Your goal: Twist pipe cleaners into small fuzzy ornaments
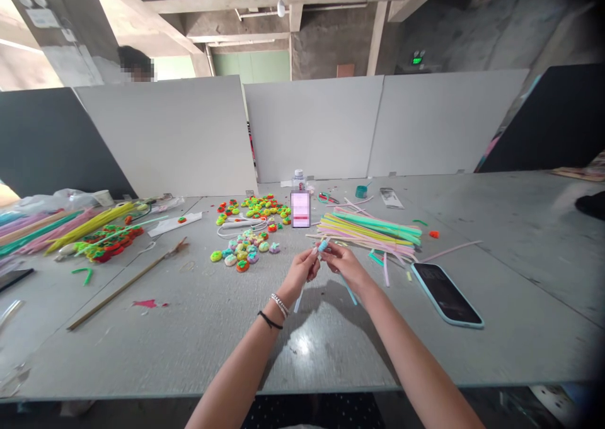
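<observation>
Both hands meet above the middle of the table, fingertips pinched together around a small coiled light-blue pipe cleaner (pixel 323 245). My left hand (pixel 302 269), with a bead bracelet and a black band on its wrist, is closed; a pale pipe cleaner end (pixel 297 300) hangs below it. My right hand (pixel 344 263) is also closed, gripping the blue coil from the right. A straight blue pipe cleaner tail (pixel 348 290) sticks out beneath that hand. The fingers hide how the pale and blue pieces join.
Bundled pipe cleaners (pixel 368 232) lie right of my hands, near a phone in a light-blue case (pixel 447 295). Another phone (pixel 301 210) stands upright ahead. Small pastel pieces (pixel 246 247) and orange-green ones (pixel 265 207) lie left. A wooden stick (pixel 125 285) lies farther left. Partitions (pixel 314 133) close the back.
</observation>
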The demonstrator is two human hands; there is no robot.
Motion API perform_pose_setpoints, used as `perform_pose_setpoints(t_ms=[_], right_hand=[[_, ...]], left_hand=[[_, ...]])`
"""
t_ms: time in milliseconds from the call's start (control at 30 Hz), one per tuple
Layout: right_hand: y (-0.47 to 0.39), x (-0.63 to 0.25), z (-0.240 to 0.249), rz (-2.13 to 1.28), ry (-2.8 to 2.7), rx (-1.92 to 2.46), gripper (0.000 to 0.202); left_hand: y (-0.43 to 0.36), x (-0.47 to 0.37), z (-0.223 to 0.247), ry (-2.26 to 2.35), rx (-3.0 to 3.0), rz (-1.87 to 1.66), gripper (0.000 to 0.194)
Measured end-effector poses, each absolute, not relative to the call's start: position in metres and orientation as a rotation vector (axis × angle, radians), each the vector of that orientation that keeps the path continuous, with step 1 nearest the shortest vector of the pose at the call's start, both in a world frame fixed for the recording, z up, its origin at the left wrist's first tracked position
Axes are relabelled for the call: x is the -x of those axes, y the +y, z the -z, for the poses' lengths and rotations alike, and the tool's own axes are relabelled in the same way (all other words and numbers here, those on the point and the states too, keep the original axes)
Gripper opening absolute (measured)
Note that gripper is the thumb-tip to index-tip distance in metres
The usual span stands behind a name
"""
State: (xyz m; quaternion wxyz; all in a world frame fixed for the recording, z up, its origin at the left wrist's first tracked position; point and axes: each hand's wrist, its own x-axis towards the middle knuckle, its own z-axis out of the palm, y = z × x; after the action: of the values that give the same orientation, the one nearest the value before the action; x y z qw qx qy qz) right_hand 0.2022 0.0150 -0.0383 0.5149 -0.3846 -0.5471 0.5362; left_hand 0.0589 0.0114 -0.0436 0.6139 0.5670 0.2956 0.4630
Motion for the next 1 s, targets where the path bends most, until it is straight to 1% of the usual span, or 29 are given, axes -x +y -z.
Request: perform_pose_setpoints(t_ms=[133, 267, 333, 400, 433, 567, 733, 867, 1000], right_hand=[[0.013, -0.205, 0.036, -1.22, -1.356, 0.927, 0.037], [0.013, -0.203, 0.038, -1.147, -1.337, 0.979, 0.037], [0.014, -0.201, 0.038, -1.124, -1.313, 1.003, 0.036], [0.014, -0.201, 0.038, -1.114, -1.286, 1.007, 0.034], [0.015, -0.202, 0.038, -1.114, -1.268, 1.004, 0.033], [0.017, -0.203, 0.04, -1.131, -1.166, 1.015, 0.039], [0.016, -0.2, 0.042, -1.124, -1.202, 1.039, 0.038], [0.011, -0.198, 0.039, -0.992, -1.275, 1.018, 0.033], [0.01, -0.197, 0.036, -0.974, -1.351, 1.004, 0.03]], left_hand=[[0.012, -0.056, 0.042, 0.69, -1.337, -1.037, 0.045], [0.01, -0.059, 0.042, 0.854, -1.425, -1.06, 0.047], [0.006, -0.061, 0.042, 0.973, -1.527, -1.127, 0.042], [0.001, -0.062, 0.042, 1.077, -1.657, -1.208, 0.032], [-0.002, -0.062, 0.042, 1.113, -1.715, -1.237, 0.032], [-0.008, -0.06, 0.041, 1.147, -1.844, -1.241, 0.042], [-0.007, -0.058, 0.043, 1.216, -2.071, -1.115, 0.054], [-0.004, -0.058, 0.043, 1.203, -2.084, -1.168, 0.055], [-0.001, -0.059, 0.042, 1.167, -1.985, -1.273, 0.05]])
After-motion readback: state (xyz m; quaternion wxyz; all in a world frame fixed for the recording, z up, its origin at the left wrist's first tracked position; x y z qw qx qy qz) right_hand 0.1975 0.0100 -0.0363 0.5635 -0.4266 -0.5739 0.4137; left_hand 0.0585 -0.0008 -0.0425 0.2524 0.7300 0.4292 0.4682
